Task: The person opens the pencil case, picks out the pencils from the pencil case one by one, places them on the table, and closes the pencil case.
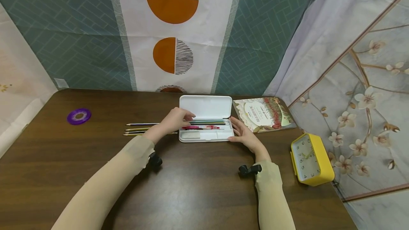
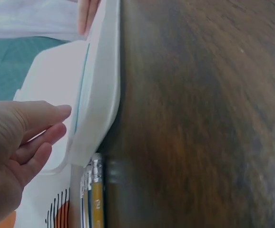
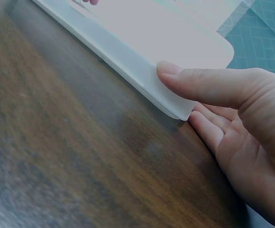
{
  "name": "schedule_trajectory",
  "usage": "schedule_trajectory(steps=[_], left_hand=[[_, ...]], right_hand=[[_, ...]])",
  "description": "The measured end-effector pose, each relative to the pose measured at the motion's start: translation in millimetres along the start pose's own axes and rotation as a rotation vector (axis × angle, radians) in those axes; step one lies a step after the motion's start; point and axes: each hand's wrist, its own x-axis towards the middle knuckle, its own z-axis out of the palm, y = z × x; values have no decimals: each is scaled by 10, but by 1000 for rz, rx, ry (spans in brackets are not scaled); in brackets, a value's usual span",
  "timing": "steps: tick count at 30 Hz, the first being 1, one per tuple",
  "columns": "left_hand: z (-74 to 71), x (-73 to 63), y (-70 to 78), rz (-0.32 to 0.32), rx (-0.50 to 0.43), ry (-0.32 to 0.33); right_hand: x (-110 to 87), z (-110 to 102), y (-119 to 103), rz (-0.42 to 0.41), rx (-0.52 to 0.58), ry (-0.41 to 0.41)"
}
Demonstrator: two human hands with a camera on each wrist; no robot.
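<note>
Two hands at an open pencil case

A white pencil case (image 1: 207, 138) lies on the wooden table (image 1: 204, 194), near the middle of its far half, its lid (image 1: 205, 106) folded back on the far side. The right hand (image 1: 244, 136) grasps the right end of the case, thumb over the near right corner and fingers against the end wall. The left hand (image 1: 174, 119) is at the left end, above the tray, fingers loosely bent; the left wrist view shows nothing between thumb and fingers, though whether they touch the case is hard to tell.

In the tray, dark pencils (image 1: 211, 122) lie along the far side, a pink-and-red pen (image 1: 207, 127) lies nearer, and an off-white block (image 1: 191, 135) sits in the near left compartment. Left of the case, several loose pencils (image 1: 137, 129) lie roughly parallel on the table, partly hidden by the left arm.

A purple tape roll (image 1: 78, 116) lies far left. To the right of the case are a printed booklet (image 1: 262, 114) and, nearer, a yellow alarm clock (image 1: 322, 162). Patterned cloth (image 1: 172, 81) hangs behind the table.
</note>
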Motion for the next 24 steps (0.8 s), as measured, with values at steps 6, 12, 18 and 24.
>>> schedule_trajectory(steps=[6,12,18,24], left_hand=[[62,67,10,13,43,20],[112,106,33,18,73,16],[143,132,42,27,112,18],[165,157,41,13,114,22]], right_hand=[[-2,28,-52,35,14,10],[-4,21,-46,36,4,9],[-6,17,-54,37,2,11],[-9,25,-68,32,11,6]])
